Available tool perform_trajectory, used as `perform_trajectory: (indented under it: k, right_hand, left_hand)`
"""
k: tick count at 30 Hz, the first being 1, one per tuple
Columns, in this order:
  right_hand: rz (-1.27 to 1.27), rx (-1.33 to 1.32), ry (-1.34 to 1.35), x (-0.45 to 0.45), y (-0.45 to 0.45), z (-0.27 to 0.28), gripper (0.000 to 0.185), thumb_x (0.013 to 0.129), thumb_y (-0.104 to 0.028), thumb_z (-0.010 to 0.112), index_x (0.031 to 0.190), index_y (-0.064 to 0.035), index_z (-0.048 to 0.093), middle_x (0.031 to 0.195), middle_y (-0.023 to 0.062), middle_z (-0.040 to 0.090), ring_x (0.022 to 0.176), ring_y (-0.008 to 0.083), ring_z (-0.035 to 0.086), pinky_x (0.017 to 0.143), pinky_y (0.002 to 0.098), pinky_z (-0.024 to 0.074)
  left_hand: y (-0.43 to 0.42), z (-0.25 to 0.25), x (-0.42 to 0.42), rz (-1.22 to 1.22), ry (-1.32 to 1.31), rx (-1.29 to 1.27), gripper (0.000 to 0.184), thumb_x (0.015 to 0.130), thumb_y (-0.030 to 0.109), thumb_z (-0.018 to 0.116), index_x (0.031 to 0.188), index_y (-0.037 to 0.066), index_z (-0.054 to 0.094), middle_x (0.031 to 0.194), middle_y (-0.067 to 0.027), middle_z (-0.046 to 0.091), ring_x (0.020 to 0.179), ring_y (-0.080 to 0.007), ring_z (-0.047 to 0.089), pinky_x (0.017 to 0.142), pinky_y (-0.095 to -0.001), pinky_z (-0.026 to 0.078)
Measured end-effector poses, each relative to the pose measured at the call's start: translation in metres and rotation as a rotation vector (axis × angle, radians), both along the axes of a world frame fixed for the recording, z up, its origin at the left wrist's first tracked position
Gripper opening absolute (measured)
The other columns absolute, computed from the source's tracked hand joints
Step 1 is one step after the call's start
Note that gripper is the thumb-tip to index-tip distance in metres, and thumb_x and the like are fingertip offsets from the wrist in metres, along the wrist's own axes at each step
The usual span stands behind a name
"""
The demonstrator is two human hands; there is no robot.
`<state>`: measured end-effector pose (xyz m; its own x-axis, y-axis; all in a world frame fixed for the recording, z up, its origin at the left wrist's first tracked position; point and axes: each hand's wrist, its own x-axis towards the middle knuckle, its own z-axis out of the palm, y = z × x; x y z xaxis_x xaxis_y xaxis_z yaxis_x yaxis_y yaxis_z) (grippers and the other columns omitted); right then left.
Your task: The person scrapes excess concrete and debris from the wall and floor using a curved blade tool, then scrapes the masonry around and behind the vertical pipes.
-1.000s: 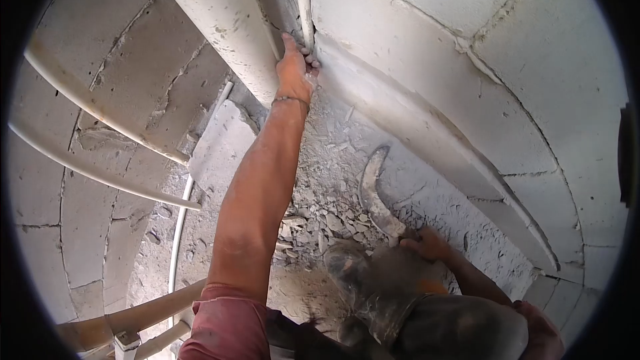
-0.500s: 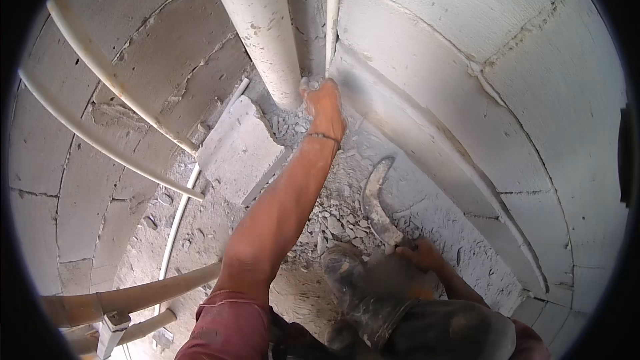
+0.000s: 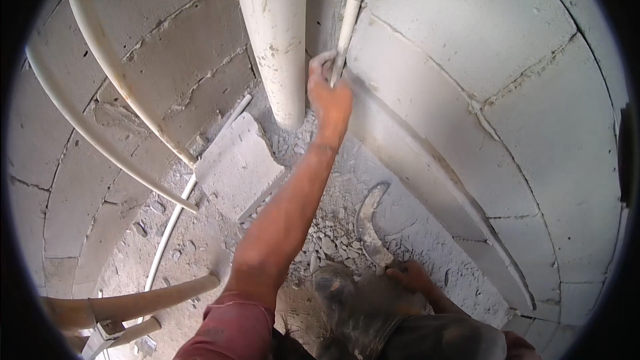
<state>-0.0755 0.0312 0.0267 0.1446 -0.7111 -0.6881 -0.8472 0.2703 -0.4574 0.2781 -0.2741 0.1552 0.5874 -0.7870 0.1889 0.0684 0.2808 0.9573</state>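
My left hand point(image 3: 330, 97) reaches into the wall corner, fingers curled around the lower part of a thin white pipe point(image 3: 354, 7) that runs up the corner. Just left of it stands a thick white pipe point(image 3: 280, 53), its foot among grey rubble. My right hand point(image 3: 412, 277), low beside my knee, is closed at the base of a sickle point(image 3: 369, 227); its handle is mostly hidden. The sickle's dusty curved blade points up and away over the broken chips point(image 3: 333, 247). My left forearm covers part of the rubble.
A broken pale slab point(image 3: 240, 167) lies left of my forearm. Two curved pipes point(image 3: 120, 87) slant along the left block wall, and a thin pipe point(image 3: 167, 240) lies on the floor. Wooden poles point(image 3: 153, 297) jut in at lower left. A pale ledge point(image 3: 427, 153) follows the right wall.
My left hand has moved up from near the thick pipe's foot and now wraps the thin pipe. The view has shifted slightly; my right hand keeps its hold on the sickle.
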Motion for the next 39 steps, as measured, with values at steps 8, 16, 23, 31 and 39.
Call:
perform_trajectory:
  k: [8,16,23,31,39]
  right_hand:
    - [0.122,-0.162,0.028,-0.007,0.004,-0.012,0.057,0.085,-0.055,0.076,0.084,0.0016,0.075,0.074,0.0242,0.069,0.074,0.0386,0.070,0.069,0.0456,0.0533]
    - [0.071,-0.158,-0.053,0.007,0.002,0.010,0.056,0.086,-0.053,0.076,0.081,0.0022,0.074,0.071,0.0233,0.068,0.070,0.0384,0.070,0.066,0.0451,0.0529]
    - [0.076,-0.141,0.002,0.010,0.003,0.015,0.057,0.086,-0.056,0.075,0.089,0.0006,0.076,0.076,0.0230,0.069,0.076,0.0406,0.069,0.069,0.0473,0.0521]
    - [0.063,-0.182,-0.084,0.011,0.007,0.015,0.048,0.087,-0.054,0.075,0.105,-0.0098,0.079,0.084,0.0190,0.074,0.077,0.0329,0.074,0.072,0.0397,0.0568]
    - [0.047,-0.132,-0.045,0.014,0.006,0.016,0.045,0.088,-0.052,0.074,0.108,-0.0114,0.079,0.088,0.0173,0.076,0.080,0.0330,0.075,0.074,0.0400,0.0577]
  left_hand:
    - [-0.012,-0.015,-0.008,0.179,-0.310,0.103,0.049,0.083,-0.001,0.058,0.130,-0.010,0.047,0.125,-0.0285,0.059,0.117,-0.0401,0.061,0.109,-0.0425,0.045]
    - [-0.047,-0.003,0.014,-0.059,-0.536,0.530,0.050,0.079,0.011,0.067,0.118,-0.017,0.053,0.115,-0.0351,0.065,0.109,-0.0484,0.066,0.098,-0.0453,0.053]
    - [-0.054,-0.071,0.016,0.102,-0.372,0.268,0.039,0.085,0.019,0.073,0.116,-0.003,0.066,0.104,-0.0256,0.073,0.098,-0.0402,0.070,0.088,-0.0438,0.054]
    - [-0.034,-0.069,0.011,0.107,-0.266,0.118,0.043,0.090,0.026,0.078,0.123,0.001,0.070,0.094,-0.0173,0.072,0.073,-0.0243,0.062,0.071,-0.0356,0.051]
    - [-0.054,-0.069,0.007,0.262,-0.610,0.214,0.034,0.095,0.029,0.071,0.107,-0.001,0.060,0.096,-0.0259,0.069,0.089,-0.0471,0.067,0.077,-0.0537,0.052]
